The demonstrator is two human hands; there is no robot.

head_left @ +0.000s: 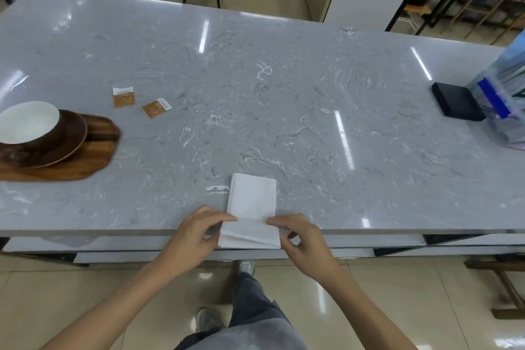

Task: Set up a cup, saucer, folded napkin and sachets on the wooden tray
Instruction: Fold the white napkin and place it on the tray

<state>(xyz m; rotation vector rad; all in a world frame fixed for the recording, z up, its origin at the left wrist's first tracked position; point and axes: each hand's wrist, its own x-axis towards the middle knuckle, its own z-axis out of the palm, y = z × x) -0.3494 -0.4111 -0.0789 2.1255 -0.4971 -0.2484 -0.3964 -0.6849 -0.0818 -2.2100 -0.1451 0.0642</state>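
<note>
Grey marble table fills the room's middle; person stands at its near edge. Wooden tray sits well off to the left of the fingers, w/ brown saucer on it and the cup on the saucer. White napkin lies right at the fingers, long axis running straight away from the person, near end hanging over the table edge. Two brown sachets lie beyond and left of the fingers, btwn napkin and tray but apart from both.

Left hand pinches the napkin's left edge, right hand pinches its right edge, both at the near end where a flap is lifted (mid-fold, I'd say). A small white tab pokes out at the napkin's left side; can't tell what it is.

Next move probably turns on this: tray lies left, so left hand is nearer for carrying the napkin over.
</note>
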